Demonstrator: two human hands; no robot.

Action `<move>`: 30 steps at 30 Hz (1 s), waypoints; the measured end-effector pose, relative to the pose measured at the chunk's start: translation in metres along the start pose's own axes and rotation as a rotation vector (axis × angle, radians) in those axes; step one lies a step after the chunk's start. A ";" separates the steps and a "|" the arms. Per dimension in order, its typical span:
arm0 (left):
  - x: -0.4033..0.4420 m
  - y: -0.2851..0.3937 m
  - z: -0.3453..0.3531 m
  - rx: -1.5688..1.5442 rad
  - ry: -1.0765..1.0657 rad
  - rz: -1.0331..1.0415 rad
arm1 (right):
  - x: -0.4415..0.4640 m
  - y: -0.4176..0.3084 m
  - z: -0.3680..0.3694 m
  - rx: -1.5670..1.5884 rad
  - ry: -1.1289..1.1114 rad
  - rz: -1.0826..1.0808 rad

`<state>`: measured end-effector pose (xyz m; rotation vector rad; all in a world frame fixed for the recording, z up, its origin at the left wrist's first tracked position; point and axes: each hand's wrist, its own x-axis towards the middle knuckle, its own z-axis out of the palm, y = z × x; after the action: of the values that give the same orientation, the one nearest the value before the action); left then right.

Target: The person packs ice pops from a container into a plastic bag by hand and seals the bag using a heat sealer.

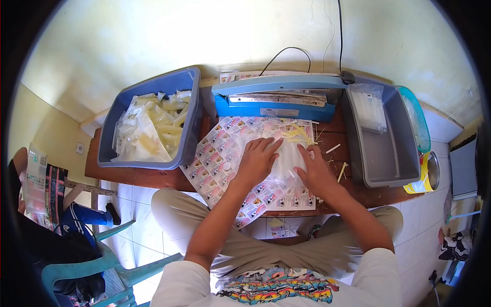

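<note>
On the printed label sheets [209,158], a clear plastic bag [287,162] lies flat between my hands. My left hand [260,157] rests on the bag's left side, its fingers stretched out and apart. At the right side of the bag is my right hand [316,173], fingers spread, with the thumb toward the plastic. Pale yellow strips [299,135] are scattered just beyond the fingertips. Behind them stands a blue heat sealer [276,106], a long light-blue arm across its top. Exactly what is in the bag I cannot make out.
At left, a grey-blue bin [193,120] holds many filled plastic packets. A grey bin [391,153] at right has a pack of clear bags [369,107] inside. Beside it are a teal basket [417,120] and a yellow can [425,174]. A green plastic chair [84,268] stands lower left.
</note>
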<state>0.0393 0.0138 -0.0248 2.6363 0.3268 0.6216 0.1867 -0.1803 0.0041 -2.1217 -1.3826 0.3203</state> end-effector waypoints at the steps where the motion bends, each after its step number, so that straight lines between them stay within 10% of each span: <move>1: 0.003 0.000 -0.002 -0.001 0.002 0.013 | -0.005 -0.015 -0.015 -0.035 -0.078 0.049; 6: 0.015 -0.012 0.005 -0.080 -0.014 0.069 | -0.018 -0.023 -0.025 -0.107 -0.285 0.152; 30: 0.004 0.005 -0.018 -0.114 0.122 -0.230 | 0.036 0.020 -0.005 0.053 0.237 -0.109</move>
<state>0.0353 0.0167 -0.0062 2.4126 0.6025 0.7024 0.2194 -0.1554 0.0002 -1.9608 -1.3284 0.0585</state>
